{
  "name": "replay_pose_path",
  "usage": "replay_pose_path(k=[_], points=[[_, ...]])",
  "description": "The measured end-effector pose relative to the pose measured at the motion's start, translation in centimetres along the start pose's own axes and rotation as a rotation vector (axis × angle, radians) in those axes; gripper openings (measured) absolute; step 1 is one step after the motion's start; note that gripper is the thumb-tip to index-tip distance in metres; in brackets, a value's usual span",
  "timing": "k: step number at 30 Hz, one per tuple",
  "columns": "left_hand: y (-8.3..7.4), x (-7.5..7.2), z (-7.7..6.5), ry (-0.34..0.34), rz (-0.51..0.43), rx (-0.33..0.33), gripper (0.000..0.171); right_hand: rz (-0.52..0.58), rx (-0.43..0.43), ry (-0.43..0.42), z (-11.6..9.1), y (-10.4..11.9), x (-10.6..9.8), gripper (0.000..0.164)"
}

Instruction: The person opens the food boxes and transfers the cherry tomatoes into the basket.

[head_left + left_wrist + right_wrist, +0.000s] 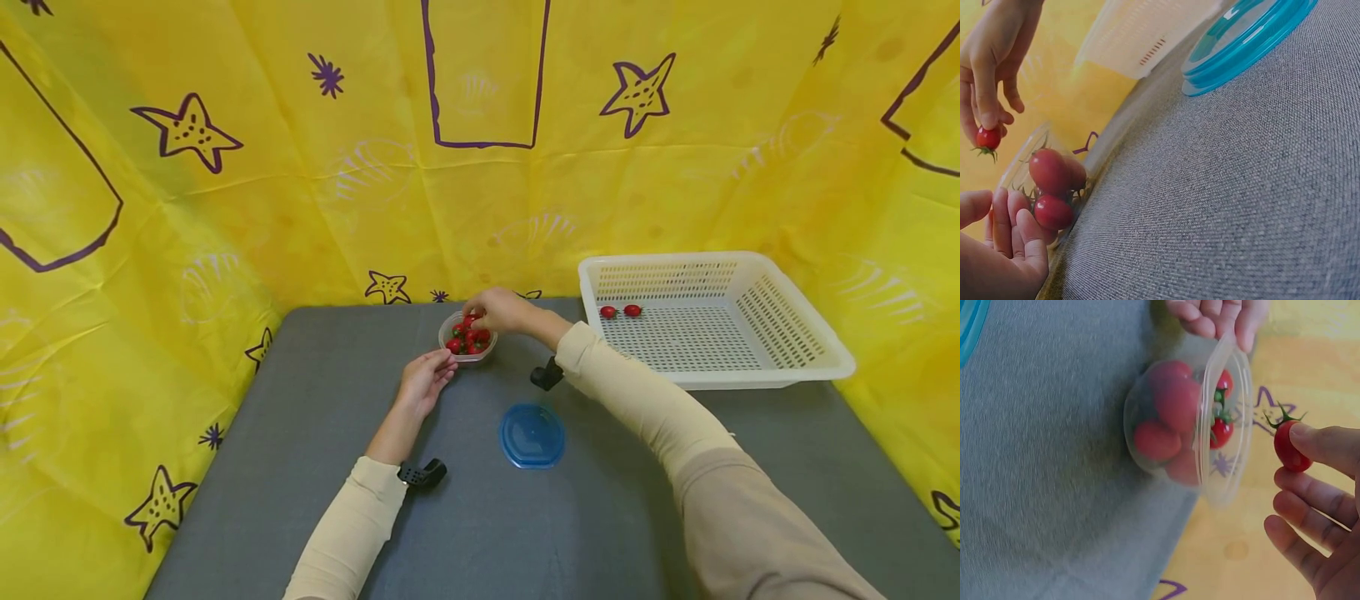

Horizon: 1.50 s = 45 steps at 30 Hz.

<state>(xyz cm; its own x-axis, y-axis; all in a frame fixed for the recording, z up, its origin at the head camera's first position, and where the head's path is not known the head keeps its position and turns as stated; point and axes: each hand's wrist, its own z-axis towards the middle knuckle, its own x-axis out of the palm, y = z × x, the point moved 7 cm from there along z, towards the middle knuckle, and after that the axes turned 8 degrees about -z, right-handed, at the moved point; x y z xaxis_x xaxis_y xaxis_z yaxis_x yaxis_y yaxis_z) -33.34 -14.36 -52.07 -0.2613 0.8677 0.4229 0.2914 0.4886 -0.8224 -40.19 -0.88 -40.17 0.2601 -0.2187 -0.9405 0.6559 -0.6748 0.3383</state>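
My right hand (504, 311) pinches a red cherry tomato (1291, 447) between thumb and index finger, its green stem end showing in both wrist views. It hangs beside the open mouth of a small clear plastic container (471, 359), above it in the head view. Inside the container lie several cherry tomatoes (1054, 211), some with green leaves. At the container's near left rim, my left hand (422, 383) holds the edge with thumb and fingertips. A round blue lid (532, 436) lies flat on the table, nearer to me than the container.
A white perforated plastic basket (780, 379) stands at the back right, with two cherry tomatoes (632, 310) near its left wall. Grey cloth covers the table (315, 400). Yellow patterned sheets (480, 208) rise at the back and both sides.
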Motion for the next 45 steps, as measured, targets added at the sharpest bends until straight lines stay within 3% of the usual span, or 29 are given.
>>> replay_pose_path(k=[6,17,25,31,40,45], points=[[0.1,-0.2,0.0,-0.018,0.011,0.002,0.026,-0.035,0.003,0.001,-0.3,-0.7,-1.1,0.026],[0.0,-0.1,0.1,-0.014,0.001,-0.002,0.02,-0.006,-0.015,-0.114,-1.8,-2.5,-4.1,0.023],[0.1,-0.1,0.0,-0.02,0.004,-0.007,0.02,0.067,0.057,-0.12,-3.5,-4.8,-5.9,0.029],[0.0,-0.1,-0.1,-0.022,0.01,-0.003,0.021,0.052,0.151,-0.123,-5.0,-6.8,-7.8,0.031],[0.0,-0.2,-0.2,-0.032,0.018,-0.012,0.023,0.1,0.213,-0.225,-7.6,-10.6,-10.5,0.026],[-0.1,-0.2,-0.2,-0.027,0.014,-0.002,0.02,0.111,0.257,-0.239,-8.8,-12.5,-11.4,0.025]])
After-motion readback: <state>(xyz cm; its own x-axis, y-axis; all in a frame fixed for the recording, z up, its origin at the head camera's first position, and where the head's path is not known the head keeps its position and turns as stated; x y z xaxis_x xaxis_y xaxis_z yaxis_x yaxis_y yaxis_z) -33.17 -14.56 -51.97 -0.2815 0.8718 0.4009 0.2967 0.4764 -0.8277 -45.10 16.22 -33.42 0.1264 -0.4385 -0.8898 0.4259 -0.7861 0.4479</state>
